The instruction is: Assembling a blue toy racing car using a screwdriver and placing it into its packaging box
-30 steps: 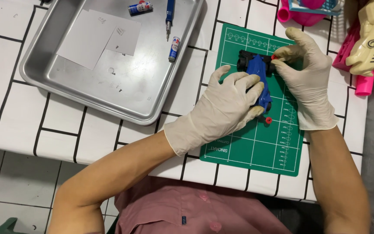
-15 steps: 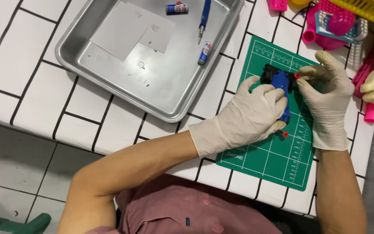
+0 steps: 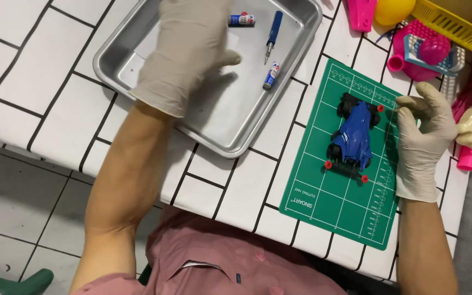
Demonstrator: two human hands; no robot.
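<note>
We are hovering our left hand, fingers blurred, over the metal tray; our right hand, fingers loosely curled, is resting just beside the blue toy car on the green mat.

2 cream latex gloves — left hand, right hand — pink shirt.

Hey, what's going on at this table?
A person in pale gloves is working on a small blue toy car, which sits on a green cutting mat on the white tiled table. The right hand rests at the mat's edge next to the car, not gripping it. The left hand is over a metal tray that holds a blue screwdriver and two small batteries; it looks blurred, so I cannot tell whether it holds anything. Pink and yellow toys lie beyond the mat.
</note>
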